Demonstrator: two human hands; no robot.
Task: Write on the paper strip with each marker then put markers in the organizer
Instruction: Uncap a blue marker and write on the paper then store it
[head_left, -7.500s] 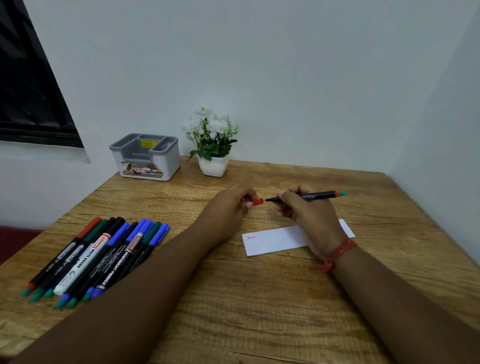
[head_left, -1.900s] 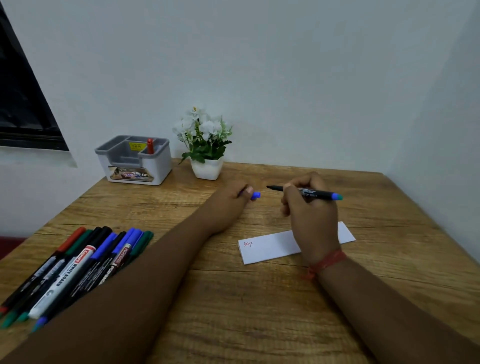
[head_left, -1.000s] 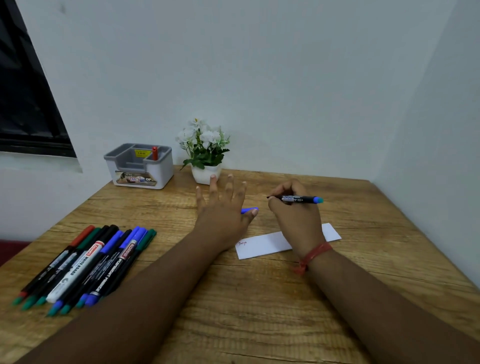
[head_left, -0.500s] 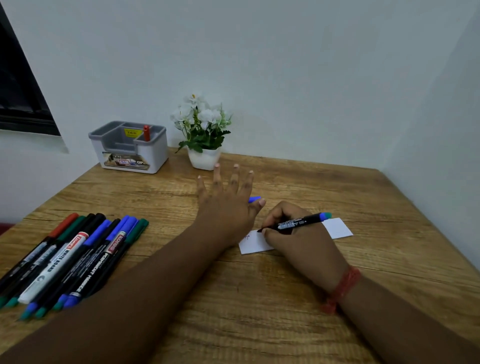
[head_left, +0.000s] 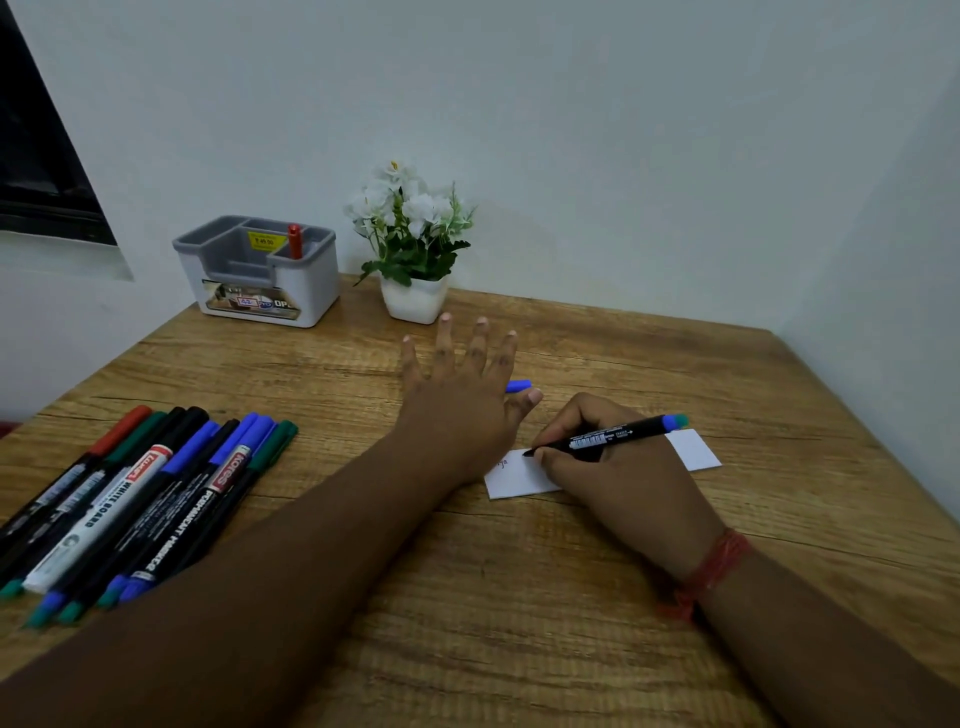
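Note:
My right hand (head_left: 618, 478) grips an uncapped black marker with a blue end (head_left: 608, 437), its tip touching the white paper strip (head_left: 693, 451) near small red writing. My left hand (head_left: 460, 400) lies flat with fingers spread at the strip's left end. The marker's blue cap (head_left: 518, 386) lies on the table just past my left thumb. Several capped markers (head_left: 140, 499) lie side by side at the left. The grey organizer (head_left: 260, 270) stands at the back left with a red marker (head_left: 294, 241) upright in its right compartment.
A white pot of white flowers (head_left: 413, 249) stands right of the organizer against the wall. The wooden table (head_left: 519, 597) meets walls at the back and the right. A dark window (head_left: 36, 171) is at the far left.
The red marker went into the organizer and a blue one was uncapped. In the last second my right hand came down onto the strip while my left hand stayed flat, the cap beside it.

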